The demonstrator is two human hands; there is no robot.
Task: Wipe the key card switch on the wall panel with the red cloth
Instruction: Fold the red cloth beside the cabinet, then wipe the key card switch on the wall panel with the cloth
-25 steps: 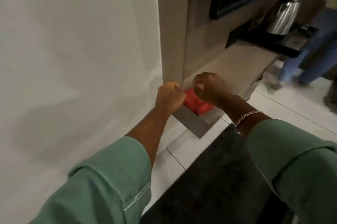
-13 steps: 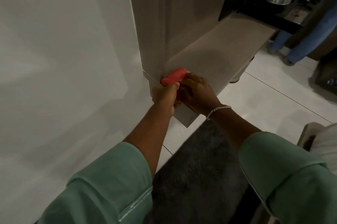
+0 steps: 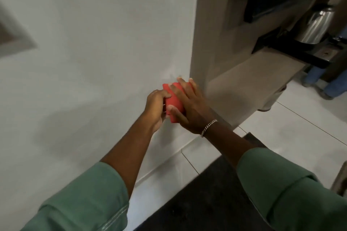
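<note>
A folded red cloth [image 3: 173, 100] is held between both hands in front of the white wall, left of the wooden cabinet's edge. My left hand [image 3: 155, 107] grips its left side from below. My right hand [image 3: 189, 105] lies over it with fingers spread and thumb under the lower edge. A blurred grey panel [image 3: 13, 37] shows at the far left of the wall, well away from the hands. No key card switch can be made out.
A wooden cabinet [image 3: 212, 29] with a low shelf [image 3: 249, 78] stands to the right. A steel kettle [image 3: 315, 26] sits on a black tray [image 3: 300, 52]. A dark mat [image 3: 202, 198] covers the tiled floor. Another person's blue trouser legs [image 3: 326, 80] are at far right.
Both hands lifted the red cloth off the cabinet's shelf corner and carried it left, in front of the white wall. The view swung left and the grey panel came into sight.
</note>
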